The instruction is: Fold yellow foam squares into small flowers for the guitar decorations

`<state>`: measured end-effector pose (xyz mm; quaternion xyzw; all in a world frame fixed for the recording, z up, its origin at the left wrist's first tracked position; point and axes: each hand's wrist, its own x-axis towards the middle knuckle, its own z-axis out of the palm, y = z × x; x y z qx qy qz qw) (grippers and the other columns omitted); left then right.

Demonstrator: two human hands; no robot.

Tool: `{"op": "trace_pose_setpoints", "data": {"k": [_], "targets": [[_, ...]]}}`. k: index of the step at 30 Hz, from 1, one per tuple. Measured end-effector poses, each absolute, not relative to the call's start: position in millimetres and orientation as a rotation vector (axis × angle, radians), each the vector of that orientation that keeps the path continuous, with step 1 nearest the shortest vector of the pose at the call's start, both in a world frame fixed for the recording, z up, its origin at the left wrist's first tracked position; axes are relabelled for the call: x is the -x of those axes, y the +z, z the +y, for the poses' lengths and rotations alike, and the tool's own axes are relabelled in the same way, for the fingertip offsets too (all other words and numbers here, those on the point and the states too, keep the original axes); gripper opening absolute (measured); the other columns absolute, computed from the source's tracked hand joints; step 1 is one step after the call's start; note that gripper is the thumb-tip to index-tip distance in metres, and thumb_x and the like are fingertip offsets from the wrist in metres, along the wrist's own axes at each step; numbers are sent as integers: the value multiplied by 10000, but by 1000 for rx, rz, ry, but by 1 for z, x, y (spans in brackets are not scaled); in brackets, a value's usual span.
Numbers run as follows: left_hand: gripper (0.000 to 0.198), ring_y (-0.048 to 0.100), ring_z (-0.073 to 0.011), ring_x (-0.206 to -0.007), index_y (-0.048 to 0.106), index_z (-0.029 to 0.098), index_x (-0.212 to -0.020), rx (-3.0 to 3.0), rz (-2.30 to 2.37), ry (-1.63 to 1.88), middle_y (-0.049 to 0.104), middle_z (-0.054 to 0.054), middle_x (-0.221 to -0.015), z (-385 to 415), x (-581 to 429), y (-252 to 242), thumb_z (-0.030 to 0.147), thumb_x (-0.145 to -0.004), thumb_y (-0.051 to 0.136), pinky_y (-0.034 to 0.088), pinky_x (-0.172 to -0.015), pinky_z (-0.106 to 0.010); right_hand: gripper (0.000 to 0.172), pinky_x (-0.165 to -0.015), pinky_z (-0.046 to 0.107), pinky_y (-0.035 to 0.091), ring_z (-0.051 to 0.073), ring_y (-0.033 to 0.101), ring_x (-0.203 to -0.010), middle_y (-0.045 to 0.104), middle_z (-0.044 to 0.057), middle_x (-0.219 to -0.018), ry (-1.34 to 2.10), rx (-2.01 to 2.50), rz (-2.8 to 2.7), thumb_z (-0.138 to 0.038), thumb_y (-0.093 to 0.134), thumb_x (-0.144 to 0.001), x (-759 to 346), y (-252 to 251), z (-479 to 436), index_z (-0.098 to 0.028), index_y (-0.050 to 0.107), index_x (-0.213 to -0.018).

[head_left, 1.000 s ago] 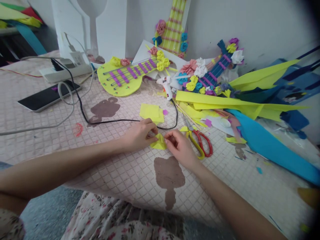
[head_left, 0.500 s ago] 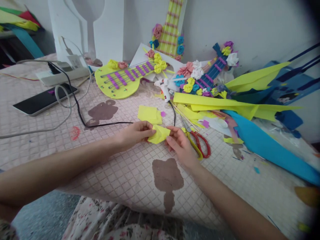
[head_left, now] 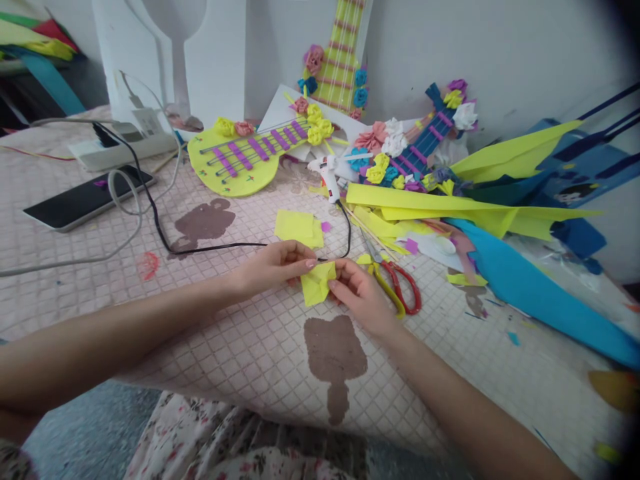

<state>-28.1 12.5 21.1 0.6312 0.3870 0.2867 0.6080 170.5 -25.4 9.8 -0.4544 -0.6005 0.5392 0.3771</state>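
Head view: holding yellow crepe paper piece, creased, between both hands over tabletop. Pinching its upper left edge with left hand, thumb and fingers closed on paper. Pinching its right edge with right hand, fingers likewise closed, some hidden behind paper. Showing yellow paper squares just beyond hands, scissors just beside right hand, glue gun farther back, yellow paper guitar behind, toward left.
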Motion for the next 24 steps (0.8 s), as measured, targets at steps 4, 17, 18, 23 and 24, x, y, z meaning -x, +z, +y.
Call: {"op": "trace_pose_setpoints", "data": {"k": [4,17,18,23,24], "targets": [[179,570,-96,-657,574,122,-850,-1570,831,597,635,-28,-779,13,28,19,299,-823,579,440,-579,-213,241,-568,234,442,103,527,-643,574,-21,-784,1378,1155,-1526,-261,542,-850,-171,11,-26,-225,515,-1087],[297,597,-110,-694,500,149,-1000,-1324,945,690,630,-18,-833,8,24,24,329,-799,624,489,-580,-216,196,-502,229,397,93,475,-559,545,-40,-703,1392,1219,-1537,-287,552,-840,-172,12,-23,-211,512,-1016],[294,581,-100,-661,500,147,-998,-1342,945,715,622,-7,-791,9,25,23,316,-795,629,479,-562,-206,186,-503,228,388,90,462,-555,535,-42,-698,1397,1223,-1575,-274,543,-842,-172,13,-24,-209,518,-1014],[168,484,-44,-504,555,113,-811,-1429,905,683,571,16,-640,15,29,21,258,-786,634,395,-456,-156,206,-524,238,406,105,479,-604,550,-6,-792,1270,1223,-1685,-247,483,-874,-175,10,-25,-210,500,-1077],[158,494,-46,-506,559,113,-799,-1422,920,684,573,15,-640,15,29,21,254,-789,630,399,-455,-156,225,-531,244,417,108,485,-620,551,9,-846,1168,1226,-1716,-235,474,-877,-176,9,-25,-215,488,-1101]]}}
